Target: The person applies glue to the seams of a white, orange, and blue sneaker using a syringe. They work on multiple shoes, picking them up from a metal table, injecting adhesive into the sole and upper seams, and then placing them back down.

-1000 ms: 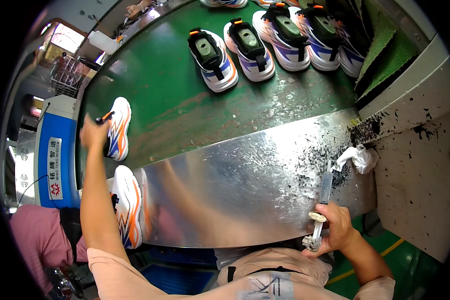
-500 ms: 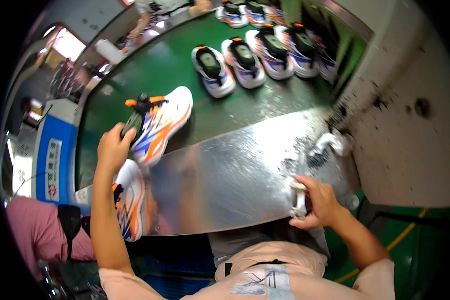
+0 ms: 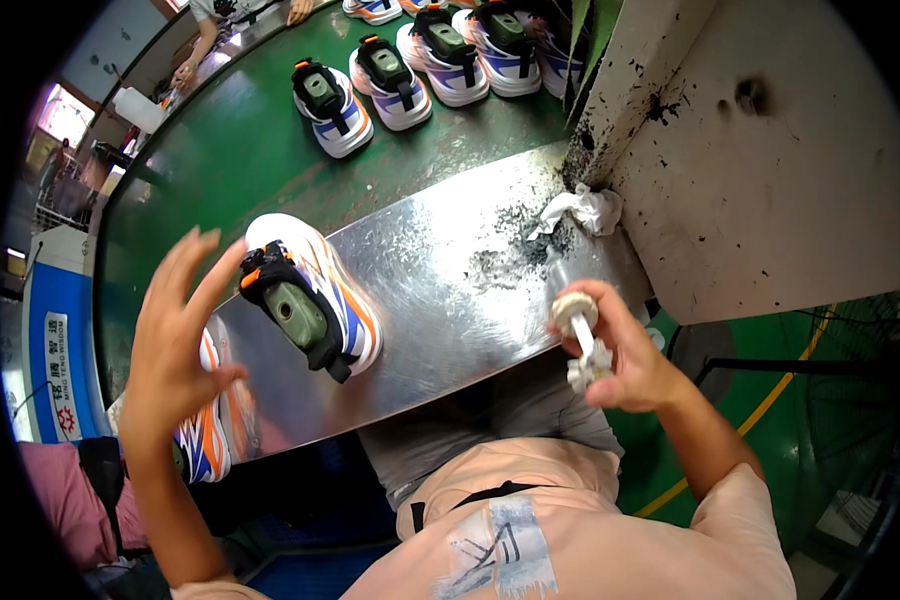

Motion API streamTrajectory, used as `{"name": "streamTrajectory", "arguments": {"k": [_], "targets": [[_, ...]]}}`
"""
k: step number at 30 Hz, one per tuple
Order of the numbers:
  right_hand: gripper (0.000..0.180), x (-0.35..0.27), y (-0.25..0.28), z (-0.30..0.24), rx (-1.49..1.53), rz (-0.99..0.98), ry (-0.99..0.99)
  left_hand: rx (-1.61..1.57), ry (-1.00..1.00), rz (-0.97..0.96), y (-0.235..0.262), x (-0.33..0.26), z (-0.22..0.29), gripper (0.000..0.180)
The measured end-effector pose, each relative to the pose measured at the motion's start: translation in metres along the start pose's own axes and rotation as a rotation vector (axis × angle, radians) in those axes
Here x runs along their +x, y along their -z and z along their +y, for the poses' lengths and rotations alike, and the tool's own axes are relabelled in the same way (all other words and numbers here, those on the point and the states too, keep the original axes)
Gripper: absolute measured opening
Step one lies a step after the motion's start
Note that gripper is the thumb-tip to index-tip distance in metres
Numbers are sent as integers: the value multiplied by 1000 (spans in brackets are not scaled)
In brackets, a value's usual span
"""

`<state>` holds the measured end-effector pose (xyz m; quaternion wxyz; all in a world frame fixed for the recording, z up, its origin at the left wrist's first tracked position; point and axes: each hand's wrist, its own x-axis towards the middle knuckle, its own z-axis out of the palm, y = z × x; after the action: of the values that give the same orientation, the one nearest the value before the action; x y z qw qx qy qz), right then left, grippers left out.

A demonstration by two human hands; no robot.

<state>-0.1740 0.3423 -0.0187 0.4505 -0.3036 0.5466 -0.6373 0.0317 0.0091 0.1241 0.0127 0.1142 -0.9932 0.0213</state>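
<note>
A white sneaker (image 3: 355, 290) with orange and blue stripes rests on the metal plate (image 3: 440, 345), its toe pointing away from me. A green shoe last (image 3: 300, 318) fills its collar. Just left of this sneaker, my left hand (image 3: 178, 340) hovers with fingers spread, holding nothing. My right hand (image 3: 625, 350) grips a small white tool (image 3: 582, 335) with a round cream knob at one end and a lumpy, lobed head at the other. Part of a second striped sneaker (image 3: 208, 440) shows beside my left wrist at the plate's left end.
Several similar sneakers (image 3: 390, 90) stand in a row on the green table (image 3: 220, 150). A crumpled white cloth (image 3: 588, 210) lies by the dark-stained machine panel (image 3: 770, 180). At the far left are a blue-and-white machine (image 3: 60, 350) and a person's pink sleeve (image 3: 55, 500).
The sneaker has come down onto the metal plate, turned toe-away, and my left hand has let go of it. My right hand has lifted slightly with the tool. The view has shifted.
</note>
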Motion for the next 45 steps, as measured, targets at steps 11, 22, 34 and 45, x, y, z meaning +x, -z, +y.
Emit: {"name": "streamTrajectory", "arguments": {"k": [11,22,34,45], "targets": [[95,9,-19,20,-338,42,92,-237,-131,194,-65,-18,17,52],[104,15,-35,31,-373,125,51,-268,15,343,-80,-64,28,47],[103,14,-41,16,-448,134,-31,-293,66,415,-88,-82,49,51],[102,17,-56,11,-451,107,-93,-497,-8,400,-86,-77,34,54]]}}
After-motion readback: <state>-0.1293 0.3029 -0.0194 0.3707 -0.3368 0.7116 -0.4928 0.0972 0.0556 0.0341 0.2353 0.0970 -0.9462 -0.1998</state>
